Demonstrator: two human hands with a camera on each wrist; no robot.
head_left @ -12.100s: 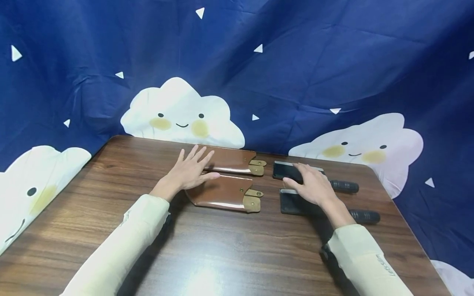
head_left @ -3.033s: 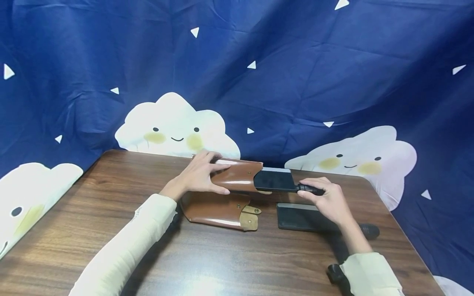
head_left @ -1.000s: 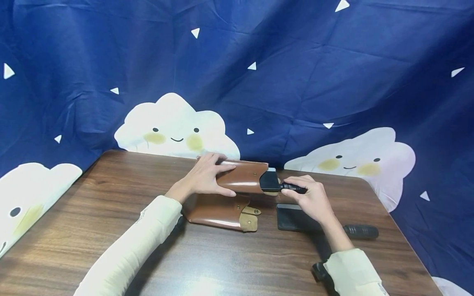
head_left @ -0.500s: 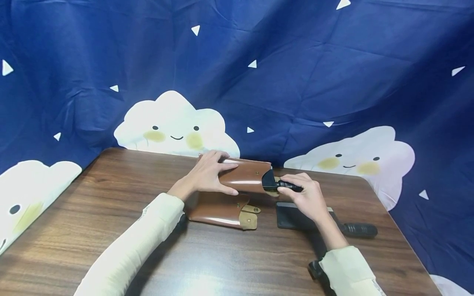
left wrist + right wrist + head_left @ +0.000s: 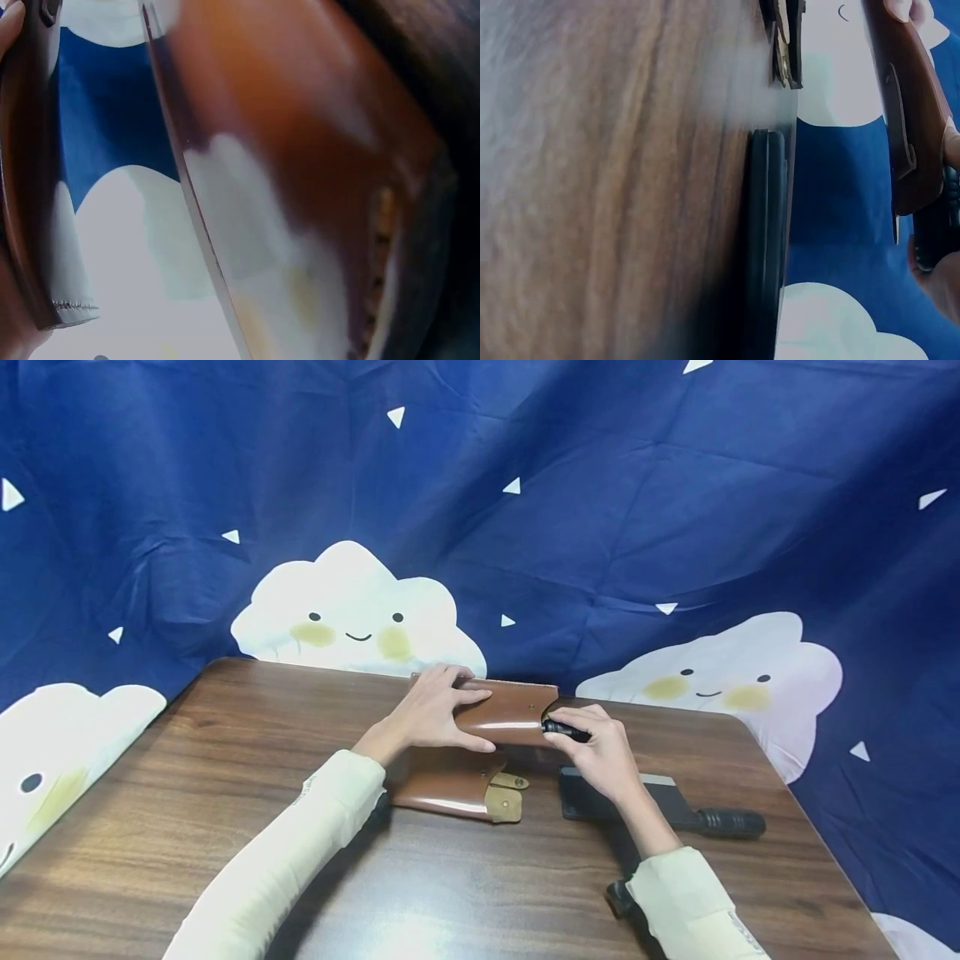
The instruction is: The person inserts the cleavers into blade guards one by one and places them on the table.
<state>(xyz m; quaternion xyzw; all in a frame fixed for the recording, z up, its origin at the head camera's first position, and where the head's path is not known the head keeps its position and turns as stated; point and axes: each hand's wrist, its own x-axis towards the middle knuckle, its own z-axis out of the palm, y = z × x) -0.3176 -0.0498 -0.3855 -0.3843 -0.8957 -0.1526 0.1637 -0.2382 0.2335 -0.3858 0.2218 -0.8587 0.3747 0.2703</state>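
I can read no words from here; faint lettering (image 5: pixel 307 787) marks the left sleeve (image 5: pixel 277 860) and right sleeve (image 5: pixel 686 893), too small to decipher.

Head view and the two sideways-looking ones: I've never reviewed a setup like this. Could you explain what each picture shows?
There is no machine here, just a person's bare hands. The head picture comes from a camera worn on the head, looking forward and down. The other two come from cameras worn on each wrist, so things look close, tilted and partly blurred.

The left hand holds a brown sheath above the wooden table. The right hand grips a black handle at the sheath's open end; the head view shows no blade there.

On the table lie a second sheath and a black cleaver. Behind hangs a blue cloud-print cloth.
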